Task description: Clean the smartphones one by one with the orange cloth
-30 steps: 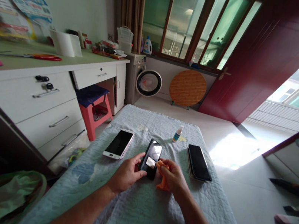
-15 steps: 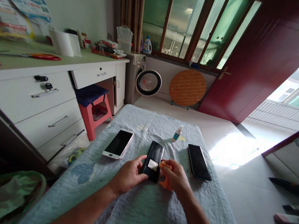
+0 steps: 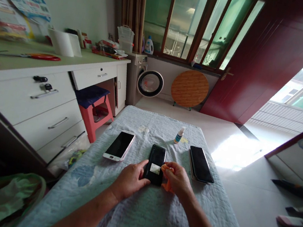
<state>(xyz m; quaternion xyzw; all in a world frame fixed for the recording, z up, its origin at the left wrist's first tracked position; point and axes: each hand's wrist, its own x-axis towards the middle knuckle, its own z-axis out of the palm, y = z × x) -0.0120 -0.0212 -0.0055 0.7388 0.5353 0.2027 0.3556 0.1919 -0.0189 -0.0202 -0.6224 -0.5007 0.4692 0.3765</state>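
A black phone [image 3: 157, 156] with a pale sticker on its upward face is at the middle of the cloth-covered table [image 3: 136, 217]. My left hand [image 3: 131, 178] grips its left edge and lower corner between fingers and thumb. On its right edge, my right hand [image 3: 177, 178] pinches an orange cloth [image 3: 168, 185] that hangs down below the fingers. To the left lies a white phone [image 3: 119, 145], screen up, on top of something pinkish. Another dark phone [image 3: 202, 164] rests at the right, also on a stack. Behind stands a small spray bottle [image 3: 179, 135] with a white cap.
A desk [image 3: 90, 67] with drawers runs along the left, a pink stool [image 3: 96, 111] under it. Beyond the table are a washing machine [image 3: 135, 84] with its door swung out and a round wooden board [image 3: 190, 88]. A green basket [image 3: 40, 191] sits at lower left.
The black phone has tilted slightly, so the shine on its upper face has faded. Both hands keep almost the same place, the orange cloth still at its right edge.
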